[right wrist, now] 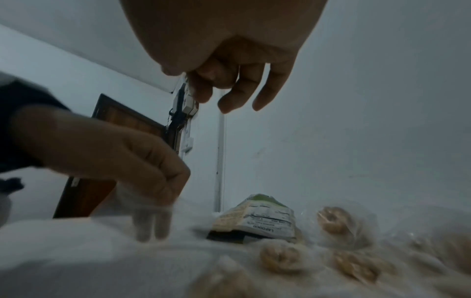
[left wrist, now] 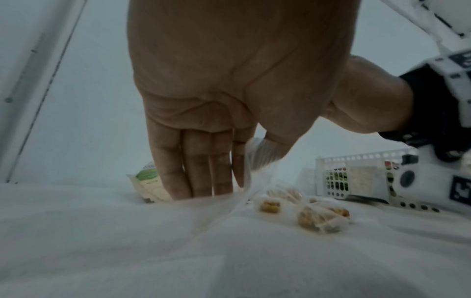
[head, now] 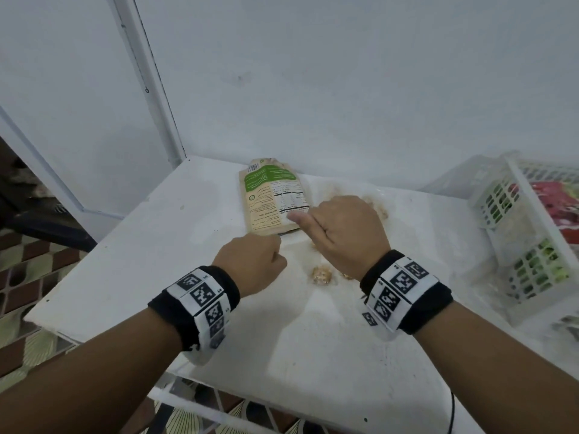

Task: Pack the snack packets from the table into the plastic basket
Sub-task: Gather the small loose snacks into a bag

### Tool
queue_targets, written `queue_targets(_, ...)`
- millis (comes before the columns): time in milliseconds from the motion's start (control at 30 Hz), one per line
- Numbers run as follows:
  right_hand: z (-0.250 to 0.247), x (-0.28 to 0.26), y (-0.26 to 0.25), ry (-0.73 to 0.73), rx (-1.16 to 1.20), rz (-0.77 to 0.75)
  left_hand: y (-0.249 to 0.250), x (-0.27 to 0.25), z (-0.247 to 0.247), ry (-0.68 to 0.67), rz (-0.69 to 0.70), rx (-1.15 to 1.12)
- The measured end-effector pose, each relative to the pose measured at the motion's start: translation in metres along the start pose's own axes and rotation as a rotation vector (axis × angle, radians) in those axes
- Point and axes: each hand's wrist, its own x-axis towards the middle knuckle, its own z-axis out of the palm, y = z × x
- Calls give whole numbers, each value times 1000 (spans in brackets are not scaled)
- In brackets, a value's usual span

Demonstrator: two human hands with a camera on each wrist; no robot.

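Observation:
A beige and green snack packet point(head: 272, 198) point(right wrist: 262, 219) lies flat at the back of the white table point(head: 150, 264). To its right lies a clear plastic bag of brown snack pieces point(head: 321, 275) point(left wrist: 318, 217) point(right wrist: 351, 264). My left hand point(head: 275, 245) point(left wrist: 244, 161) pinches the bag's clear edge between thumb and fingers, lifting it slightly. My right hand point(head: 341, 223) point(right wrist: 229, 96) hovers over the bag with its fingers hanging loosely and holds nothing. The white plastic basket point(head: 513, 233) point(left wrist: 356, 177) stands at the table's right edge with packets inside.
A white wall runs close behind the table. The table's left and front edges drop to a patterned tiled floor point(head: 28, 255). Bare tabletop lies in front of my hands. Red and green packets point(head: 554, 208) fill the basket.

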Motion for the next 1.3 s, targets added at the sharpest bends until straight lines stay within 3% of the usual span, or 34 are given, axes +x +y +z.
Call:
queue_targets(300, 25, -11, 2, -88, -8, -79, -16, 5, -11, 182, -3, -365)
queue_targets(633, 29, -7, 3, -16, -42, -143, -14, 2, -16, 171, 55, -508)
queue_targets(800, 25, -8, 10, -96, -27, -240, -23, 5, -25, 373, -40, -549)
queue_targets(867, 22, -10, 15, -149, -10, -240, -24, 5, -27, 394, -41, -541)
queue_targets(1133, 3, -31, 32, -299, 53, 49, -9, 11, -17, 291, 11, -452)
queue_targets(1300, -3, -53, 46, -563, -31, 234, -4, 15, -12, 265, 21, -489)
